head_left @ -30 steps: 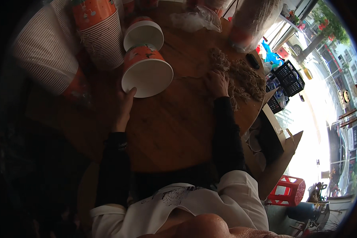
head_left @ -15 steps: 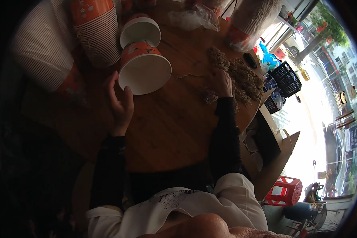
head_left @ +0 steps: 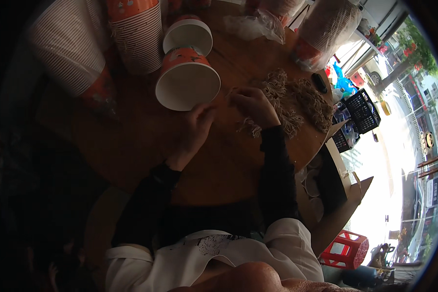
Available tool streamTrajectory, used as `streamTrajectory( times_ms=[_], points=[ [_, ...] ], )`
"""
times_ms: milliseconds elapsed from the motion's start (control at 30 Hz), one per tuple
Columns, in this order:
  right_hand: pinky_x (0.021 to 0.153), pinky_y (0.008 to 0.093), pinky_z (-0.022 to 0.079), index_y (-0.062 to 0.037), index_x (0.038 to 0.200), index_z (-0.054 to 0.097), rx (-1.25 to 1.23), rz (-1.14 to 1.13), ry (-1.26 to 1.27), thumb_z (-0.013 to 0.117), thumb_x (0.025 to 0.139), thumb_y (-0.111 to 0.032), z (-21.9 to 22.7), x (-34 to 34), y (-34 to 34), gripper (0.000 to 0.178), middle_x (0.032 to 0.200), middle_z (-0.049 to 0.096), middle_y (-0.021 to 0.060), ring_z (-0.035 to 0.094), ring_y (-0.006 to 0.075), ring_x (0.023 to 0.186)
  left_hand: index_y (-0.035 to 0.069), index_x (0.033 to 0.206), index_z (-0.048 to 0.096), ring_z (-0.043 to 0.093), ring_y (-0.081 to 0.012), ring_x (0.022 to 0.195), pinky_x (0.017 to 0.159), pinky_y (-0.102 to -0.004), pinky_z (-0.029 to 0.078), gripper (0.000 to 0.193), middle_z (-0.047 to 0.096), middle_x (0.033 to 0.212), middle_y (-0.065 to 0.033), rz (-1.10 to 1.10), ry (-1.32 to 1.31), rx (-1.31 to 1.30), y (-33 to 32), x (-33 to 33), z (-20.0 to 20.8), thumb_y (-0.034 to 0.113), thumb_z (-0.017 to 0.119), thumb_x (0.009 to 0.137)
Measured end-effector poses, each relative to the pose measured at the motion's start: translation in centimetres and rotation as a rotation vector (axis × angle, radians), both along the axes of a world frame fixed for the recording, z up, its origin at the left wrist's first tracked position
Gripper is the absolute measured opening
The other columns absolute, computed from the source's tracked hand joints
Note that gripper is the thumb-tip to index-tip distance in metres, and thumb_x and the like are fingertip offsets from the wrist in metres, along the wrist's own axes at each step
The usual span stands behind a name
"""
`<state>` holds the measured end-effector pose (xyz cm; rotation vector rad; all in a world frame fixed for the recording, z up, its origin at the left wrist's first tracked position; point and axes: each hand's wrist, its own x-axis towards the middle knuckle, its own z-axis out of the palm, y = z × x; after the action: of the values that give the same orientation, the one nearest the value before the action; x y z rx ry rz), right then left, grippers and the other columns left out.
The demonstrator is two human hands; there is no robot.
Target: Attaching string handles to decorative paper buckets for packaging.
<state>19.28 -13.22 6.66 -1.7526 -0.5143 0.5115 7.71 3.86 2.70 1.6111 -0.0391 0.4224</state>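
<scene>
A round wooden table (head_left: pixel 214 175) lies before me. My right hand (head_left: pixel 254 104) is closed above it, left of a pile of tangled brown, string-like strands (head_left: pixel 277 92). Its fingertips are pressed together; whatever they pinch is too small to make out. Close by, my left hand (head_left: pixel 195 130) has its fingers drawn together just below the rim of an orange paper tub (head_left: pixel 187 90) with a white inside. That tub lies tilted, its mouth facing me. Another such tub (head_left: pixel 192 40) sits behind it. I cannot tell what the left fingers hold, if anything.
Tall nested stacks of paper tubs (head_left: pixel 136 41) stand at the far left, one in a plastic sleeve (head_left: pixel 70 53). A wrapped stack (head_left: pixel 326 36) and a crumpled clear bag (head_left: pixel 258 27) are at the back. An open cardboard box (head_left: pixel 343 207) and red stool (head_left: pixel 346 249) are right.
My right hand has left the strand pile, moving leftward. My left hand has swung right from beside the front tub to below its rim, its fingers closing. The view has shifted slightly.
</scene>
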Motion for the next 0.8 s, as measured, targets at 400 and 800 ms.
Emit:
streamTrajectory(
  times_ms=[400, 800],
  points=[
    [0.053, 0.0186, 0.044, -0.0028, 0.087, 0.065, 0.043, 0.081, -0.221, 0.059, 0.092, -0.016, -1.8, 0.1, 1.3, 0.016, 0.075, 0.063, -0.0025, 0.053, 0.0026, 0.061, 0.004, 0.094, 0.064, 0.057, -0.007, 0.075, 0.066, -0.0216, 0.042, 0.024, 0.061, 0.078, -0.0005, -0.299, 0.31, -0.183, 0.5, 0.8, -0.2, 0.025, 0.052, 0.098],
    [0.076, 0.0457, 0.05, -0.0003, 0.102, 0.065, -0.394, -0.662, -0.651, 0.058, 0.09, -0.031, -6.5, 7.3, -4.6, 0.034, 0.09, 0.068, 0.0184, 0.065, 0.0362, 0.089, 0.011, 0.071, 0.045, 0.047, -0.0147, 0.068, 0.08, -0.032, 0.042, 0.018, 0.043, 0.068, -0.0009, -0.583, -0.228, -0.795, 4.3, -0.4, 2.8, 0.02, 0.044, 0.087]
  ],
)
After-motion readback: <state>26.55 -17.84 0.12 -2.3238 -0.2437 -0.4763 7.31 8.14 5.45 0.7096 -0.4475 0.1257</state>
